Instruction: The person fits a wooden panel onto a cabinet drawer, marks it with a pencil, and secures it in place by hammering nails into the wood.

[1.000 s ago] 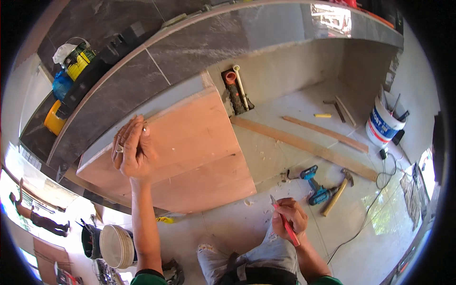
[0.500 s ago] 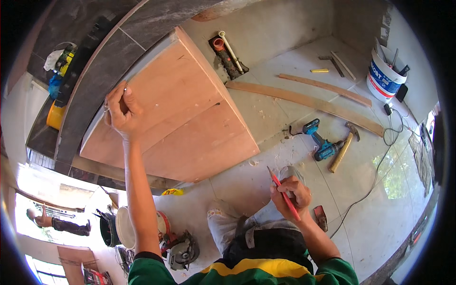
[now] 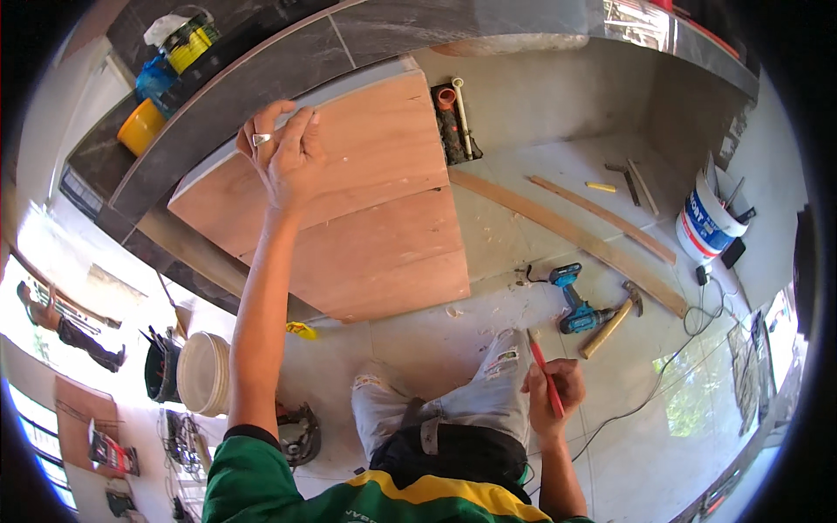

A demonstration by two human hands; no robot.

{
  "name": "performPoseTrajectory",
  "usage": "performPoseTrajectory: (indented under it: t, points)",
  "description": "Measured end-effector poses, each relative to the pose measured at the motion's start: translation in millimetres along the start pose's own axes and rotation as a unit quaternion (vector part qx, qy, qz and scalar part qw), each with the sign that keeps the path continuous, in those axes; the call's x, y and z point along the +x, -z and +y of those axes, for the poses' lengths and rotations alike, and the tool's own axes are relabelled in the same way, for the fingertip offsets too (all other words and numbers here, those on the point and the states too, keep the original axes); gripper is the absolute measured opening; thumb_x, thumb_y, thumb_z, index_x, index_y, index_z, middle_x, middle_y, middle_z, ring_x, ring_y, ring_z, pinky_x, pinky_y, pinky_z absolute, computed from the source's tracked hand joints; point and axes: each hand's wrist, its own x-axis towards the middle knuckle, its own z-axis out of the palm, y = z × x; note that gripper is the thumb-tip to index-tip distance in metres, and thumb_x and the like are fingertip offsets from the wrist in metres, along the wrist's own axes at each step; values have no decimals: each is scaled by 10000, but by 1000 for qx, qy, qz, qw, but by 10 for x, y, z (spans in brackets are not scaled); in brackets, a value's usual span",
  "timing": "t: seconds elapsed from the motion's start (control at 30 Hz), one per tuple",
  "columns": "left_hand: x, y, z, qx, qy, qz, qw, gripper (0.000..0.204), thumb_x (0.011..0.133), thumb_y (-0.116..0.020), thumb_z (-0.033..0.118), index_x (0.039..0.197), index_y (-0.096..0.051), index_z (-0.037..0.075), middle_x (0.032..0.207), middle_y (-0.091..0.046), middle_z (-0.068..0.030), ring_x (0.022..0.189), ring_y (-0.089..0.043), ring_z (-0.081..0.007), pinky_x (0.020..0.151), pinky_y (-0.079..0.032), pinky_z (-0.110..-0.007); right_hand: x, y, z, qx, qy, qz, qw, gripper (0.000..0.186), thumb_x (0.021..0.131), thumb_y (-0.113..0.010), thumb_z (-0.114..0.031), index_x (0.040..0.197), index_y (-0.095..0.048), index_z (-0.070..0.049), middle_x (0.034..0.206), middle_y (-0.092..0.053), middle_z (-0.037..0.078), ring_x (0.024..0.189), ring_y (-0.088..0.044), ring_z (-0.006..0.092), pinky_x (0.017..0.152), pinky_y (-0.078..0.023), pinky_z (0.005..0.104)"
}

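My left hand (image 3: 283,152), with a ring on it, has its fingers bent over the upper edge of a pinkish plywood panel (image 3: 362,231), which leans under a dark tiled counter (image 3: 279,61) and shows a long seam across its face. My right hand (image 3: 554,397) grips a red carpenter's pencil (image 3: 542,366), tip upward, above my right leg. To the right of the panel a cordless drill (image 3: 575,305) lies beside a hammer (image 3: 610,331). Two wooden strips (image 3: 575,227) lie on the tiled floor behind them.
A bucket of tools (image 3: 706,222) and cables stand at right, pipes (image 3: 462,113) in a wall recess behind. Containers sit on the counter's upper left. Buckets (image 3: 200,370) and a power saw (image 3: 296,436) are at lower left. Another person (image 3: 57,322) is farther off at left.
My view has shifted. My left hand stays at the panel's upper edge. My right hand has turned the pencil more upright and now sits slightly farther right.
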Motion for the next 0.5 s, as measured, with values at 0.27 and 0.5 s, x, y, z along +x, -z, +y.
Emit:
performPoseTrajectory:
  t: [0.27,0.5]
  points:
    - [-183,-59,-66,-155,149,4,977,124,831,-744,116,943,-700,87,812,-659,-40,701,-616,-214,703,-443,-352,304,156,-1029,147,167,42,974,355,890,-470,-200,1130,-545,50,1011,-563,210,763,-578,207,619,-505,323]
    - [-99,-58,243,-214,100,-6,972,128,839,-719,67,964,-698,74,828,-692,-51,783,-656,-223,796,-474,-346,413,139,-1700,259,420,-54,868,286,970,-455,-110,1224,-470,22,1146,-500,186,660,-430,96,529,-447,276]
